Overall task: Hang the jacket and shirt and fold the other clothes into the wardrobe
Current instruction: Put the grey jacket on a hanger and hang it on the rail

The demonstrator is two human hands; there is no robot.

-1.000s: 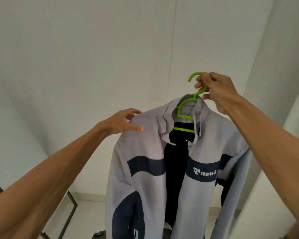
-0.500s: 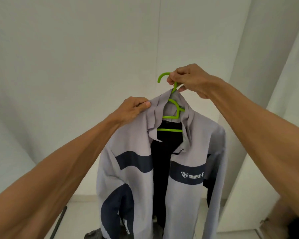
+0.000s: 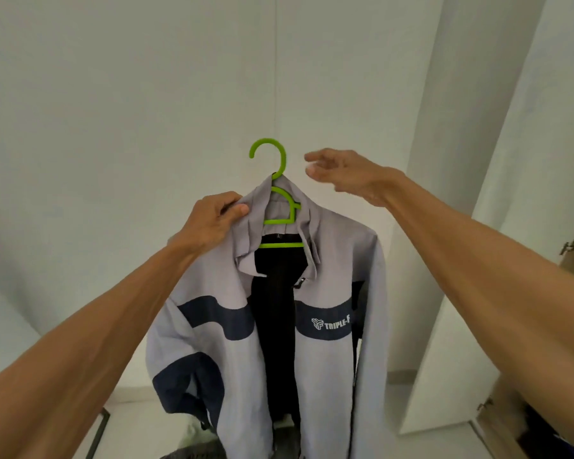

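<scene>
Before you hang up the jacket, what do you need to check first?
1. Jacket sits on the hanger: ok, both shoulders drape over it.
2. Left hand grips the jacket: ok, at the collar.
3. Right hand holds the hook: not ok, it is open beside the hook, apart from it.
4. Hook free of cloth: ok.
5. Rail to hang it on: cannot tell, none in view.
</scene>
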